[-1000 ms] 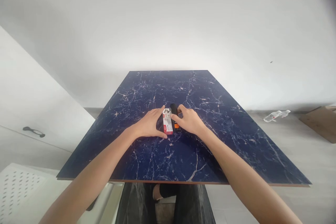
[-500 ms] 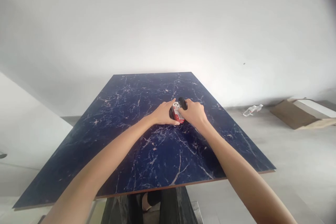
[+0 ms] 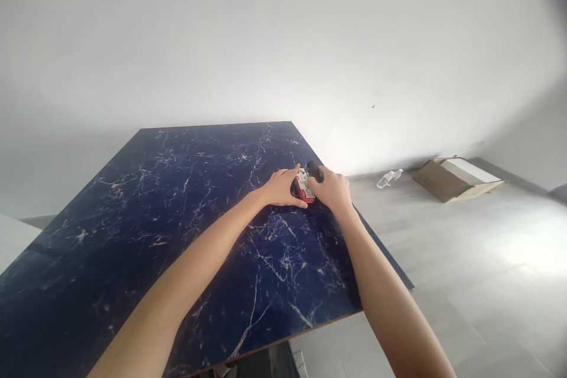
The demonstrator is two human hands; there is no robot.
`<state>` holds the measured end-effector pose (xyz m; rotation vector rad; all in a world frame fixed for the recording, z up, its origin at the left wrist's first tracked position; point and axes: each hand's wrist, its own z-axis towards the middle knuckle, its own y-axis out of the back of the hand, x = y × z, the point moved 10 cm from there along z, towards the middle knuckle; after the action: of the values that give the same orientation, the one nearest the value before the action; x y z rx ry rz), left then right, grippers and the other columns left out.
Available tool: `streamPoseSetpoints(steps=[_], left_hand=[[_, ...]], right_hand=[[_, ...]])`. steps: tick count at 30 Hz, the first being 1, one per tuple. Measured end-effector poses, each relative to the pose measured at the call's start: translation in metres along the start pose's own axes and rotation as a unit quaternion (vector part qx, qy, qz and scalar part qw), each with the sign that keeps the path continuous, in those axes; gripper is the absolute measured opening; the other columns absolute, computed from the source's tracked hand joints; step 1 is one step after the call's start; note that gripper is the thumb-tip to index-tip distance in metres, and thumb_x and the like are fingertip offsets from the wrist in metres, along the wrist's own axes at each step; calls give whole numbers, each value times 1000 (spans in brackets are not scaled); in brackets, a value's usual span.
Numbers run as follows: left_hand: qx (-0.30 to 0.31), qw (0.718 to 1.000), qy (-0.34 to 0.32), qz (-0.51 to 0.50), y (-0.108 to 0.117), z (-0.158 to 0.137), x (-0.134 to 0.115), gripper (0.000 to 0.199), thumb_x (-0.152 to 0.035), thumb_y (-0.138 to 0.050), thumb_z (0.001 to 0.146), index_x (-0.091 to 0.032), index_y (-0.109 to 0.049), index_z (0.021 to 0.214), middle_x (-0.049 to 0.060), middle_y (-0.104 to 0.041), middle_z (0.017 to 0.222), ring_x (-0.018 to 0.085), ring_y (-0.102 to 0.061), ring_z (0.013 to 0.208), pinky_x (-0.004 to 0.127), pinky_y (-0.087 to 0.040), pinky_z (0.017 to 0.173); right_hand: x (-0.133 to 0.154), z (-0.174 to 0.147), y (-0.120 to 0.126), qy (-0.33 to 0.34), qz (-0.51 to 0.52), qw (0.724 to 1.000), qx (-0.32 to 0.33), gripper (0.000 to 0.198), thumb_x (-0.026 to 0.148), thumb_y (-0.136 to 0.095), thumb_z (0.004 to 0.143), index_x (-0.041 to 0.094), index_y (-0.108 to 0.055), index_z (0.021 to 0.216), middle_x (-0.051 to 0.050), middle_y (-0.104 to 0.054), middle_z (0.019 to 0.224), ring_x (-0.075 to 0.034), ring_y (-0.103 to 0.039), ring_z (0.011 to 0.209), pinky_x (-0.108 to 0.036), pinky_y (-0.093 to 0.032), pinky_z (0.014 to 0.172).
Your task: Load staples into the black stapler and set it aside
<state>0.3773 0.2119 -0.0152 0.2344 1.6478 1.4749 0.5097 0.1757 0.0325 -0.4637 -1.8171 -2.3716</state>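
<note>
A small red-and-white box [image 3: 305, 186] lies tilted on the blue marbled table, between my two hands. My left hand [image 3: 283, 188] curves round its left side, fingers at the far end and thumb at the near end; something dark shows inside that curve. My right hand [image 3: 332, 187] closes on a black rounded object [image 3: 314, 170] at the box's far right, its thumb lying against the box's printed face. Most of the black object is hidden by the fingers, and I cannot tell whether it is joined to the box.
The blue table [image 3: 212, 201] with white veining stands near a pale wall [image 3: 221, 41]. On the grey floor to the right are a clear plastic bottle-like item [image 3: 390, 178] and an open cardboard box [image 3: 443, 181]. The table's right edge runs close to my right forearm.
My view has turned to the right, so the table appears shifted left. Both hands, with the box and black object, have moved right across the table towards its right edge.
</note>
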Motion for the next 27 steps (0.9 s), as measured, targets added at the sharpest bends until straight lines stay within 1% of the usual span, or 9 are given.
streamPoseSetpoints(steps=[3, 5, 7, 10, 13, 15, 17, 21, 27], left_hand=[[4, 1000, 12, 1, 1, -7, -1, 139, -86, -68, 62, -21, -1, 164, 17, -10, 169, 43, -9, 154, 58, -12, 122], [-2, 1000, 22, -4, 4, -14, -1, 140, -87, -67, 62, -21, 4, 164, 17, -3, 170, 42, -4, 155, 58, -11, 122], [-18, 999, 36, -8, 9, -24, -2, 138, -86, -67, 64, -20, 4, 164, 18, -3, 170, 42, -6, 155, 57, -13, 122], [-66, 997, 35, 5, 19, -37, -7, 126, -83, -68, 68, -18, -15, 162, 20, -23, 166, 43, -23, 150, 57, -21, 120], [-115, 993, -2, 28, 24, -44, -20, 88, -73, -66, 79, -21, -46, 147, 15, -49, 150, 38, -42, 138, 54, -30, 115], [-127, 991, -19, 33, 22, -44, -24, 67, -65, -61, 88, -22, -56, 138, 13, -57, 141, 35, -48, 133, 51, -34, 112], [-118, 992, -28, 33, 16, -42, -25, 61, -61, -56, 92, -21, -56, 139, 13, -56, 142, 34, -47, 134, 51, -35, 112], [-100, 993, -32, 47, 9, -39, -23, 71, -65, -59, 90, -22, -51, 146, 13, -49, 151, 36, -42, 138, 52, -34, 113], [-106, 993, -17, 53, 13, -37, -24, 74, -65, -61, 88, -21, -50, 146, 14, -63, 133, 35, -55, 123, 48, -43, 102]], right_hand=[[-7, -1, -1, -19, 34, 999, 10, 50, 56, -39, 100, 21, -64, 124, -15, -75, 104, -31, -69, 94, -36, -44, 78], [-9, -3, 4, -25, 56, 998, -13, 55, 57, -32, 102, 20, -61, 130, -16, -74, 112, -32, -68, 101, -38, -44, 83], [-7, -6, 12, -21, 80, 995, -53, 53, 53, -28, 104, 20, -59, 132, -15, -71, 120, -31, -67, 107, -39, -44, 88], [0, -10, 13, -21, 100, 992, -74, 51, 50, -32, 103, 18, -59, 131, -16, -69, 123, -30, -65, 111, -38, -44, 91], [7, -12, 5, -23, 105, 992, -59, 51, 50, -36, 101, 16, -56, 134, -18, -66, 128, -31, -63, 115, -39, -44, 94], [8, -11, 0, -27, 116, 992, -49, 52, 49, -36, 101, 16, -55, 136, -17, -66, 130, -31, -62, 117, -39, -44, 95], [5, -9, -5, -37, 129, 990, -33, 51, 49, -35, 102, 17, -56, 135, -16, -67, 129, -30, -62, 118, -39, -43, 96], [-3, -5, -11, -54, 130, 990, -6, 50, 50, -35, 101, 17, -59, 131, -16, -69, 126, -31, -63, 118, -40, -43, 97], [-4, -4, -11, -50, 119, 992, -2, 51, 51, -35, 101, 18, -59, 131, -18, -70, 125, -34, -63, 118, -42, -43, 97]])
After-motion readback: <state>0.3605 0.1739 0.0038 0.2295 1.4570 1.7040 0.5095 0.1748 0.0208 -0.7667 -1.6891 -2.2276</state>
